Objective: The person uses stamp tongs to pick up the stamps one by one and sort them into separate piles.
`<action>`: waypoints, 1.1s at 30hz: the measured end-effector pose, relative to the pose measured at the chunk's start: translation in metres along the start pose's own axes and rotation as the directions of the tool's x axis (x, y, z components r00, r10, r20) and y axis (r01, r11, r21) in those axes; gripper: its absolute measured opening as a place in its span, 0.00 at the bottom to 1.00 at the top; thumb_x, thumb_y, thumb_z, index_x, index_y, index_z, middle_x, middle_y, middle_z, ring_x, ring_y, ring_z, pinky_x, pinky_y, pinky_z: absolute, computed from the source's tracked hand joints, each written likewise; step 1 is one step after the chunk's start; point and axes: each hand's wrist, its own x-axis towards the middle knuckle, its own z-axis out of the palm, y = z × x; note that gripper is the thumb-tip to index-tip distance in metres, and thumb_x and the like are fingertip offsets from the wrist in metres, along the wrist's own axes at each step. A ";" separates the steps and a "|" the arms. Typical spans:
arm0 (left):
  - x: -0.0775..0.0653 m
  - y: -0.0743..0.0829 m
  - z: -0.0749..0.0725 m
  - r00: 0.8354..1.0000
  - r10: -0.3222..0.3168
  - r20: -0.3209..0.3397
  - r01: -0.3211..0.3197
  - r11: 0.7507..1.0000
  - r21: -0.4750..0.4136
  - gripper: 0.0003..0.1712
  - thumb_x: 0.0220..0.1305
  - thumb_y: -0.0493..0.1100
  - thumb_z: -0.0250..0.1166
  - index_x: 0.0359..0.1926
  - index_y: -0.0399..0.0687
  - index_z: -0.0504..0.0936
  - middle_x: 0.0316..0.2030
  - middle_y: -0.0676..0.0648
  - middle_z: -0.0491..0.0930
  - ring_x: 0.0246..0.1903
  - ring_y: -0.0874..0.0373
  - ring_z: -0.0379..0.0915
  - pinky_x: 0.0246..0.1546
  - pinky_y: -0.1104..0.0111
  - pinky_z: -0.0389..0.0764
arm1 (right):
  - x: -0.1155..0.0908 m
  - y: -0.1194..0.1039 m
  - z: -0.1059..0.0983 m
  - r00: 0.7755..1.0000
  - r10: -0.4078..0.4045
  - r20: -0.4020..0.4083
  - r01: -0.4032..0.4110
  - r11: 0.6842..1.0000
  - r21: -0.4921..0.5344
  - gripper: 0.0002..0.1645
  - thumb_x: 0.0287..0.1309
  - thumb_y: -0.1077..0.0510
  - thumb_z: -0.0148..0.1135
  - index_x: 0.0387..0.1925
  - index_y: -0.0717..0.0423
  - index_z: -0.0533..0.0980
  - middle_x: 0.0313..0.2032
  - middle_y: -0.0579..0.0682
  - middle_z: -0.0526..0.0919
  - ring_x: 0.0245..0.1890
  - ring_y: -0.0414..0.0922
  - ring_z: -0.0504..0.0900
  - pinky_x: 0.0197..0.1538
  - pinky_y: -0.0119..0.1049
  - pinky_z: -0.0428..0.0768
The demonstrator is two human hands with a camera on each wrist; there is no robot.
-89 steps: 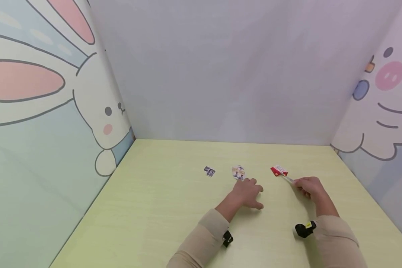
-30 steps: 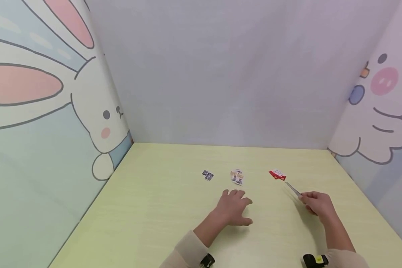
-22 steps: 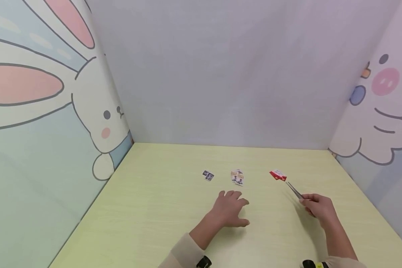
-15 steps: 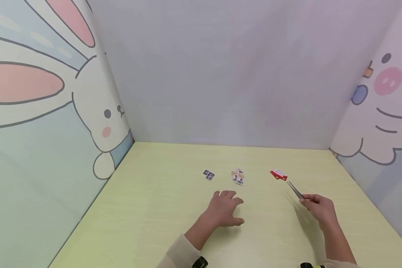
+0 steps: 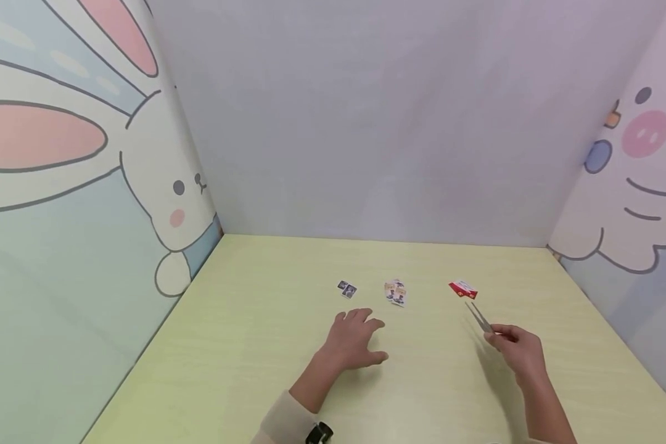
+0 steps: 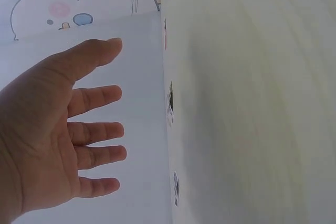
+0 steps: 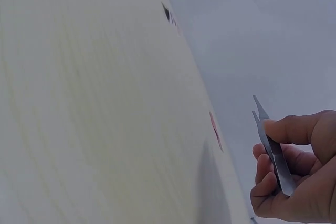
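Note:
My right hand (image 5: pixel 518 353) pinches metal tweezers (image 5: pixel 480 317) between thumb and fingers. Their tips stand apart with nothing between them, above the table just short of the overlapping red-and-white paper pieces (image 5: pixel 463 288). In the right wrist view the tweezers (image 7: pixel 274 153) lie across my curled fingers. My left hand (image 5: pixel 349 342) hovers over the table with fingers spread and holds nothing; the left wrist view shows its bare palm (image 6: pixel 42 145). Beyond its fingertips lie small dark stamp-like pieces (image 5: pixel 347 289). Overlapping cream-coloured printed pieces (image 5: pixel 396 292) lie between the dark and red ones.
The pale yellow tabletop (image 5: pixel 244 345) runs back to a plain light wall (image 5: pixel 377 154). A rabbit-printed wall panel (image 5: pixel 161 179) stands along the left edge, and a panel with a pink-snouted cartoon animal (image 5: pixel 644 179) along the right.
Three seconds ago the tweezers' tips were at the red pieces; they have since pulled back and spread apart. My left hand has moved left, from near the cream pieces toward the dark ones.

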 end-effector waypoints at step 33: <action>-0.019 -0.026 0.004 0.988 -0.146 -0.055 0.141 0.987 -0.082 0.30 0.50 0.63 0.65 0.51 0.54 0.79 0.53 0.45 0.74 0.54 0.50 0.67 0.45 0.54 0.70 | -0.001 0.005 0.038 0.995 0.074 -0.063 -0.075 0.997 -0.004 0.19 0.54 0.68 0.58 0.47 0.76 0.72 0.35 0.62 0.76 0.35 0.53 0.71 0.27 0.33 0.72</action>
